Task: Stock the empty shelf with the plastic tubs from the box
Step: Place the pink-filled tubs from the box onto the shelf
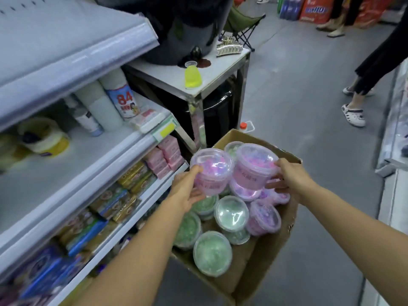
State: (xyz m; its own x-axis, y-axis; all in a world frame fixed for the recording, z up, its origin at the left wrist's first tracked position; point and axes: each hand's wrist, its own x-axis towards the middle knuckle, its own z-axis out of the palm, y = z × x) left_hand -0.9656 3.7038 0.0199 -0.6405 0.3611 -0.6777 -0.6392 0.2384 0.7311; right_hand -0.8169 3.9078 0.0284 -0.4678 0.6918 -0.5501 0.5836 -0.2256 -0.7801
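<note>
A cardboard box [268,257] on the floor holds several clear-lidded plastic tubs, some pink, some green [212,252]. My left hand [187,188] grips one pink tub [210,171] from its left side and holds it above the box. My right hand [289,177] grips a second pink tub [255,166] from its right side, at the same height. The two held tubs are side by side, nearly touching. To the left, the middle shelf [72,171] has a wide bare stretch of white board.
Bottles and a yellow tub [46,138] stand at the back of the middle shelf. Lower shelves hold packed soap boxes [167,155]. A small steel table [212,74] with a yellow cup stands behind the box. People's legs [357,102] are in the aisle at right.
</note>
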